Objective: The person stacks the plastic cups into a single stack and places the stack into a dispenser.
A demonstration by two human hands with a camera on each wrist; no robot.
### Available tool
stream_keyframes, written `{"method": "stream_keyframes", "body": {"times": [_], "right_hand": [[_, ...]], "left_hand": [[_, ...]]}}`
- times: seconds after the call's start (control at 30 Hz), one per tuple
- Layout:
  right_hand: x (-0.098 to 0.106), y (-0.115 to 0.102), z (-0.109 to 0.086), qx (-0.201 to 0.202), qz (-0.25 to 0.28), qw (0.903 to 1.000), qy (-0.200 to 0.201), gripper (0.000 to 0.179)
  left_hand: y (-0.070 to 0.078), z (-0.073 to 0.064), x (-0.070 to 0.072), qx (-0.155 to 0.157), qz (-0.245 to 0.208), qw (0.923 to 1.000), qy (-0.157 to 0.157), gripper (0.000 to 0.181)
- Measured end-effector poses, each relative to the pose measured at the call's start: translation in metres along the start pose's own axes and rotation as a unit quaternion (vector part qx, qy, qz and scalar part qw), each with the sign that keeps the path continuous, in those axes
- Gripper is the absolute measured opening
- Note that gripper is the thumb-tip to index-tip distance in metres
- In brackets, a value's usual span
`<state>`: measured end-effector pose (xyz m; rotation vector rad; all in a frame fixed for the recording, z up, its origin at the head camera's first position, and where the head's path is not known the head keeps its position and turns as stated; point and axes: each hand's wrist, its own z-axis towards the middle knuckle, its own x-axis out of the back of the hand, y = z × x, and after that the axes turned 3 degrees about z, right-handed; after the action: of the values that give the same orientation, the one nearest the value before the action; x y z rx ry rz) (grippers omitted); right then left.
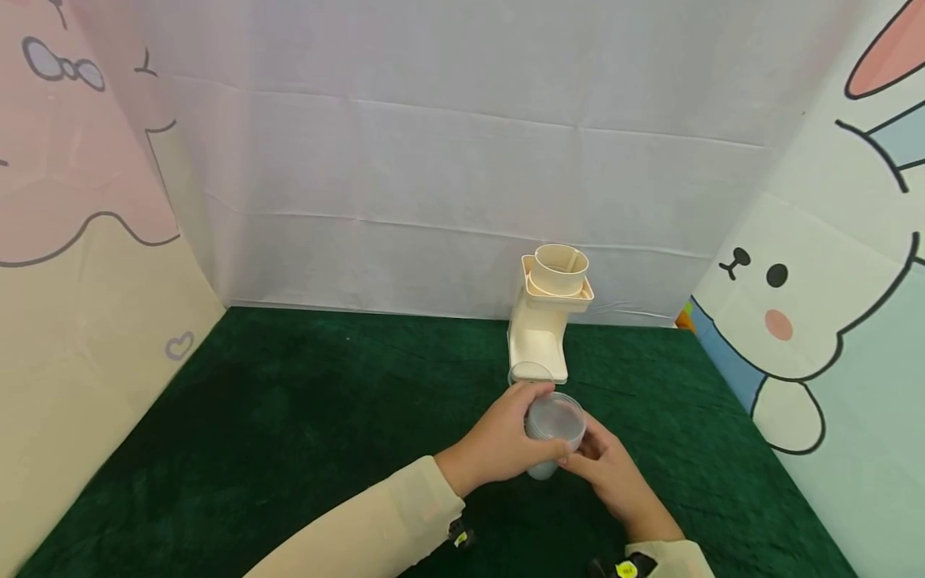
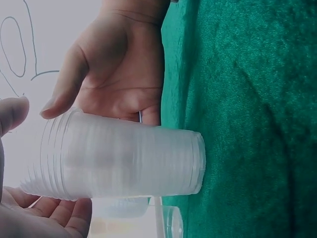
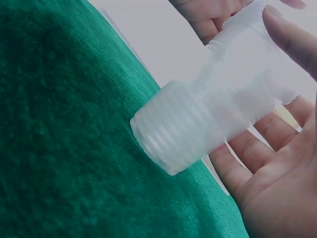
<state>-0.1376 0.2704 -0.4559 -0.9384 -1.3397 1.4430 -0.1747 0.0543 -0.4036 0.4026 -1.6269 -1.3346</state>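
Cup stack [image 1: 553, 433]: translucent frosted plastic, smooth, ribbed at the rims.
Table cover [image 1: 289, 417]: green cloth, matt, napped.
Dispenser [image 1: 545, 321]: cream plastic, smooth, slight sheen.
Far backdrop [image 1: 433, 160]: white sheet, creased, probably cloth.

Stack of translucent plastic cups [image 3: 208, 114] stands base-down on the green felt surface [image 3: 64, 148], ribbed bases nested at the bottom. Right hand [image 3: 277, 188] open-palmed beside it, fingers [image 3: 292, 39] lying against the cup wall. Left hand [image 3: 210, 15] touches the stack's far side.
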Motion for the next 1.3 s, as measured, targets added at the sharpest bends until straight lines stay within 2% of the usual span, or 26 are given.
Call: {"method": "stream_keyframes", "body": {"times": [0.43,0.73,1.07,1.3], "right_hand": [[0.0,0.0,0.0,-0.01,0.011,0.9999,-0.004,0.064],[-0.001,0.001,0.001,-0.032,0.008,0.9994,0.01,0.066],[0.0,0.001,0.001,-0.033,0.007,0.9994,0.011,0.066],[-0.001,-0.001,0.001,-0.032,0.01,0.9994,0.01,0.066]], "left_hand": [[0.0,-0.002,0.003,0.002,0.005,1.0,-0.004,0.079],[0.003,-0.004,0.007,-0.005,0.012,0.9999,0.0,0.076],[0.002,-0.003,0.008,-0.009,0.007,0.9999,-0.004,0.076],[0.006,-0.002,0.02,-0.028,0.031,0.9991,0.007,0.072]]}}
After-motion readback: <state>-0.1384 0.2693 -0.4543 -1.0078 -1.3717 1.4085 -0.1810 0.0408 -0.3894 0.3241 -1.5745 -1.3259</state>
